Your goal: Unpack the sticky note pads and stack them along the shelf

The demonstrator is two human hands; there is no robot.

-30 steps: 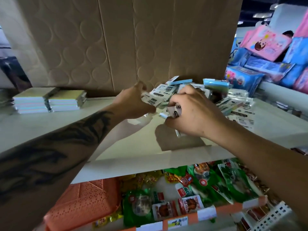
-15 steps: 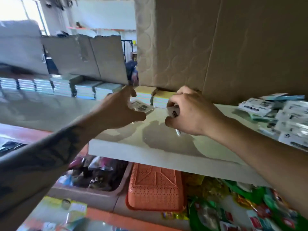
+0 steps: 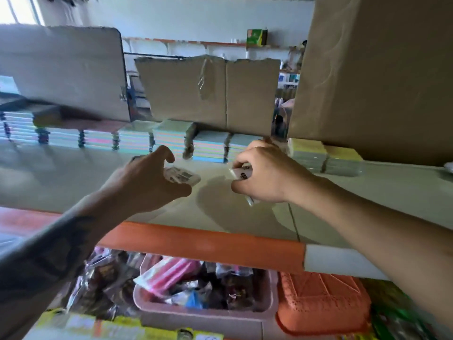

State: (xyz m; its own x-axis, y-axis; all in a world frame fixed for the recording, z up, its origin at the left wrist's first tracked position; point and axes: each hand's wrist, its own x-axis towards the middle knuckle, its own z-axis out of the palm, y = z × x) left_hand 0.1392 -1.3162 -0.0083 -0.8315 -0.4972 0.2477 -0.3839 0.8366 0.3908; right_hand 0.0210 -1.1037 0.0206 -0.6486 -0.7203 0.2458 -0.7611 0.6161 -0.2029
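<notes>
From my head camera, both my forearms reach forward over the pale shelf (image 3: 73,182), the left one coming in from the lower left, the right one from the lower right. My left hand (image 3: 147,182) is turned palm-right with the thumb low and the index finger hooked above it; a wrapped pad with a barcode label (image 3: 181,175) sits in that hand, held under the curled fingers. My right hand (image 3: 267,175) is knuckles-up, wrist bent slightly down, fingers curled tight round a second wrapped pad (image 3: 242,174), whose clear wrapper pokes out below the heel of the hand. The two hands are near each other but apart, both above the shelf surface.

Behind them, a row of stacked sticky note pads (image 3: 137,139) runs along the back of the shelf, pastel edges facing me, ending in two yellow-topped stacks (image 3: 323,155) just beside a large cardboard box (image 3: 382,74). An orange strip (image 3: 201,244) edges the shelf front.
</notes>
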